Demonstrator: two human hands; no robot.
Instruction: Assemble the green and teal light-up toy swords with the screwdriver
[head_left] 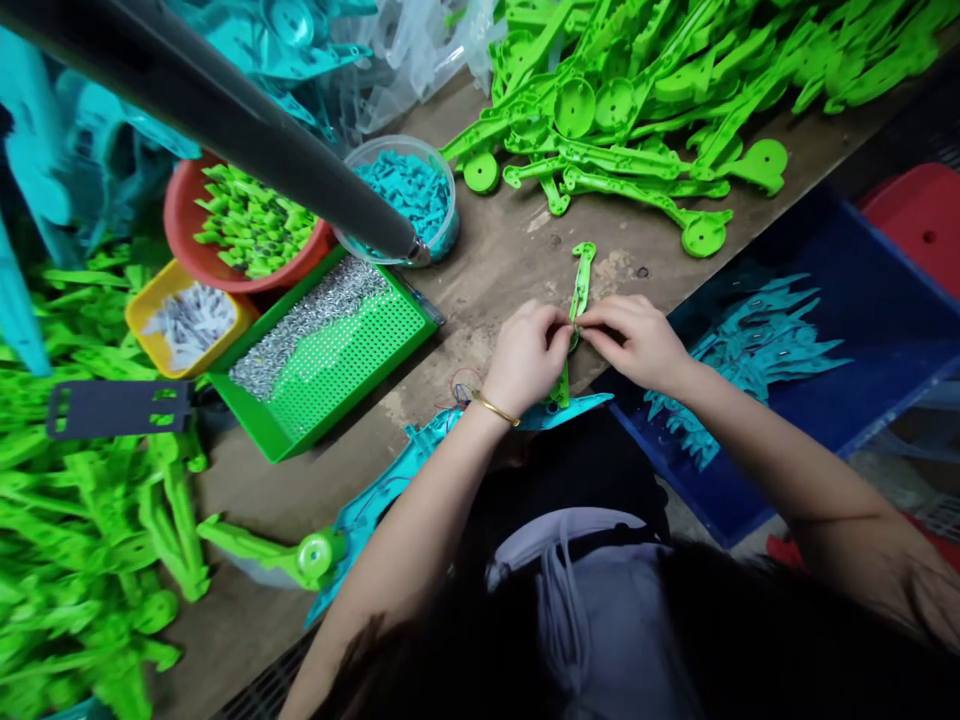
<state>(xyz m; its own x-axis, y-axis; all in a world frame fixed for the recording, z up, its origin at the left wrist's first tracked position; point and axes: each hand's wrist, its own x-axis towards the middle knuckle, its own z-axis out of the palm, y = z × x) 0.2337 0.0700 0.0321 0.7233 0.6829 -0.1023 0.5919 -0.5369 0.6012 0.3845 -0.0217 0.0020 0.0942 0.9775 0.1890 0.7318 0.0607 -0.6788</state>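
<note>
At the table's front edge, my left hand (529, 350) and my right hand (634, 340) meet over a slim green plastic part (582, 280). Fingertips of both hands are pinched on its middle; any small piece between them is too small to make out. The green part's far end points away from me, and its near end reaches a turquoise plastic shell (577, 410). More turquoise shell (382, 490) shows left of my left forearm, with thin red and dark wires (463, 390) beside my wrist. Another green part with a round end (319, 555) lies against it.
Green parts pile up at the back (615, 130) and left (67, 520). A green perforated tray (337, 375) of screws, a red bowl (180, 225), a yellow tub (139, 310) and a clear tub (450, 215) stand left. A dark bar (247, 120) crosses above. A blue bin (885, 300) sits right.
</note>
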